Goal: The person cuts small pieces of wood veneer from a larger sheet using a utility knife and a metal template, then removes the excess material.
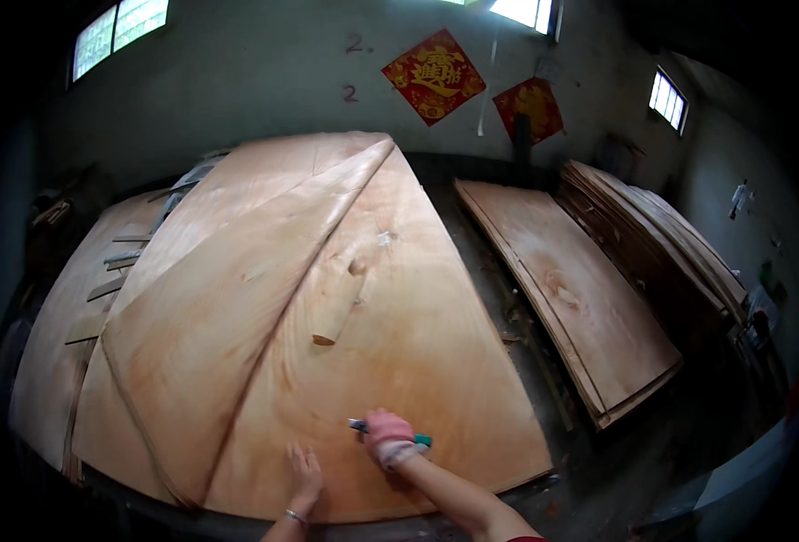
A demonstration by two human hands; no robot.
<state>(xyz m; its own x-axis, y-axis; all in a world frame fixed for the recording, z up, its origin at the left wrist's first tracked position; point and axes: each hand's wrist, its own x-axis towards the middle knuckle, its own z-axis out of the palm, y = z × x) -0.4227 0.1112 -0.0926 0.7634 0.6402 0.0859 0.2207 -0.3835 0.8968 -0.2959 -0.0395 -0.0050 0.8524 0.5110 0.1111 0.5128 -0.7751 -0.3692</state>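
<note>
A large, pale orange wood veneer sheet [418,352] lies in front of me on a broad stack. My left hand [305,474], bare and with a bracelet at the wrist, rests on its near part with fingers stretched out. In a pink and white glove, my right hand [390,438] is closed around a green-handled knife [423,441] just to the right. The knife's dark tip points left, low over the sheet; contact cannot be made out. Farther up lies a narrow, curled-looking veneer strip [338,312]. Another veneer sheet [228,334] overlaps on the left, its edge running diagonally.
Beyond a dark floor gap [517,316] on the right lies a lower veneer stack [580,298], with a taller stack [657,235] behind it. Several wood strips [106,289] stick out along the left side. Red posters [433,77] hang on the far wall.
</note>
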